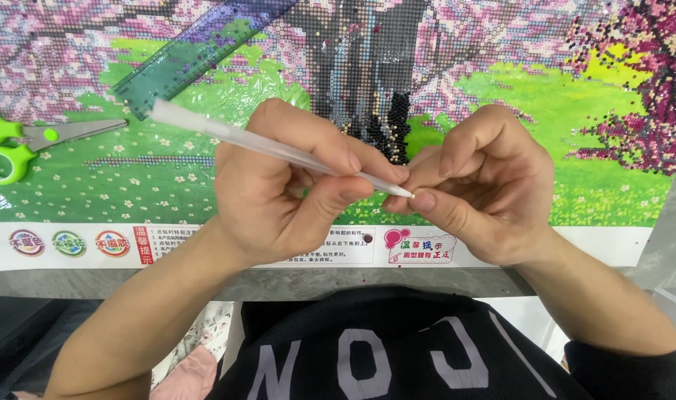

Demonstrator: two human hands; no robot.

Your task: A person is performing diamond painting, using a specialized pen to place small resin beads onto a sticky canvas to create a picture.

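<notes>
In the head view, the left hand (pixel 286 185) holds a white pen (pixel 271 145) between thumb and fingers, closed on its lower part. The pen lies slanted: its blunt end points to 10 o'clock, above the canvas, and its thin tip points to 4 o'clock. The tip touches the right hand (pixel 478 185) at the thumb. The right hand is curled, with fingers bent inward and closed near the tip; whether it pinches something small there, I cannot tell. Both hands hover above the lower edge of the canvas (pixel 612 178), a picture of green grass and pink trees, partly covered with small beads. At 10 o'clock from the left hand a green ruler (pixel 197 52) lies slanted on the canvas. At 9 o'clock, near the left border, green scissors (pixel 27 141) lie shut.
</notes>
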